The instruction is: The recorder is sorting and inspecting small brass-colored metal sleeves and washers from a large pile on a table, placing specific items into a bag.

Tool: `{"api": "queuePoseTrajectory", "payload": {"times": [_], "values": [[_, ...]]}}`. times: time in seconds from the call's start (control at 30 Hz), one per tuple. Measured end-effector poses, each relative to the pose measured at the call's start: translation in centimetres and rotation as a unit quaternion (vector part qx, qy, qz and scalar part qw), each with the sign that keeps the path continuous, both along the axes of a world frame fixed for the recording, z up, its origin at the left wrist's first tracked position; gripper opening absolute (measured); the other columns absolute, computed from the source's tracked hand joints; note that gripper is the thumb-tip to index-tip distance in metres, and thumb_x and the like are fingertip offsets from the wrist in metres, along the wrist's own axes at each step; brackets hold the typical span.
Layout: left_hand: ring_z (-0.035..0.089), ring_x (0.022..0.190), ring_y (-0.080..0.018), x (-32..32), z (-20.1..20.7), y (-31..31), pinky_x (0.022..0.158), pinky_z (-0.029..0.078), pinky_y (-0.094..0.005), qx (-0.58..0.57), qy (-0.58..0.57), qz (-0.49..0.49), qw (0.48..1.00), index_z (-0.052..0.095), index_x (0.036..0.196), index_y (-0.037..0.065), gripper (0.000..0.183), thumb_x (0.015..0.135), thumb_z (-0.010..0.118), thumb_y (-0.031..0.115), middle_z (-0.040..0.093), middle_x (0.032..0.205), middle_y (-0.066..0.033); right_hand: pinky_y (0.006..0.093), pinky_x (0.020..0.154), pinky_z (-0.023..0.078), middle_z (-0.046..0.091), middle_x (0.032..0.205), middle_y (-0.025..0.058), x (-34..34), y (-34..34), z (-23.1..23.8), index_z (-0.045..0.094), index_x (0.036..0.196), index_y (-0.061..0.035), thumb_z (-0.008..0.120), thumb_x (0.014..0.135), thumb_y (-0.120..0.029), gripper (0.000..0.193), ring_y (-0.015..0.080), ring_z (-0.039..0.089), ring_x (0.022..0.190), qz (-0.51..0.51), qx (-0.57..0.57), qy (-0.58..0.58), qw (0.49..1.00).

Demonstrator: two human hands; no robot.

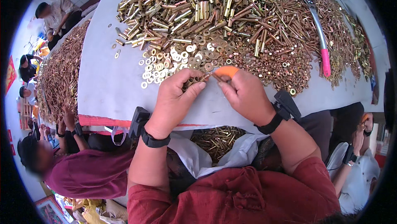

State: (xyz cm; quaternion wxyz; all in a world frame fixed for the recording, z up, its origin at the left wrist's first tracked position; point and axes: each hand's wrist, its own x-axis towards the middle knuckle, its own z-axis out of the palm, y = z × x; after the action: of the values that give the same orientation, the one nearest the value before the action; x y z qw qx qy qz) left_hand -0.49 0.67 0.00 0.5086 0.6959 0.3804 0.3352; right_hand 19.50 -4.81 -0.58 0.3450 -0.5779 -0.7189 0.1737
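My left hand is closed around several short brass-coloured metal sleeves, their round open ends showing between thumb and fingers. Facing it, my right hand wears an orange finger cover and pinches a slim copper-coloured rod, partly hidden by the fingers. The fingertips of both hands nearly meet above the table's near part. Just beyond them lie loose flat washers and many small nuts. A heap of metal sleeves rises behind the washers.
Threaded rods or bolts are heaped at the back right, with a pink-handled tool lying beside them. Below the grey tabletop, a white cloth surrounds more metal pieces. Another person sits close on the left.
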Motion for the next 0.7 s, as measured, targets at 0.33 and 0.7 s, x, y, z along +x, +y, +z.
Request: {"api": "queuePoseTrajectory", "payload": {"times": [0.33, 0.7], "values": [[0.049, 0.067, -0.0019, -0.8, 0.1, 0.2, 0.06, 0.04, -0.0189, -0.074, 0.015, 0.05, 0.996, 0.063, 0.104, 0.004, 0.012, 0.094, 0.064, 0.011, 0.062, 0.08, 0.0035, 0.0409, 0.072, 0.052, 0.063, 0.094, 0.0135, 1.3, 1.6, 0.1, 0.065, 0.109, -0.006, 0.065, 0.083, -0.008, 0.025, 0.032, 0.064, 0.083, -0.05, 0.052, 0.067, 0.995], [0.049, 0.071, -0.0055, -1.0, -0.2, 0.6, 0.065, 0.043, -0.022, -0.079, 0.004, 0.066, 0.995, 0.061, 0.099, 0.002, 0.011, 0.092, 0.066, 0.01, 0.059, 0.076, 0.0021, 0.0398, 0.065, 0.048, 0.057, 0.086, 0.0094, -2.5, 1.6, 0.7, 0.068, 0.096, -0.0046, 0.073, 0.078, -0.018, 0.023, 0.0287, 0.06, 0.081, -0.021, 0.056, -0.172, 0.983]]}}
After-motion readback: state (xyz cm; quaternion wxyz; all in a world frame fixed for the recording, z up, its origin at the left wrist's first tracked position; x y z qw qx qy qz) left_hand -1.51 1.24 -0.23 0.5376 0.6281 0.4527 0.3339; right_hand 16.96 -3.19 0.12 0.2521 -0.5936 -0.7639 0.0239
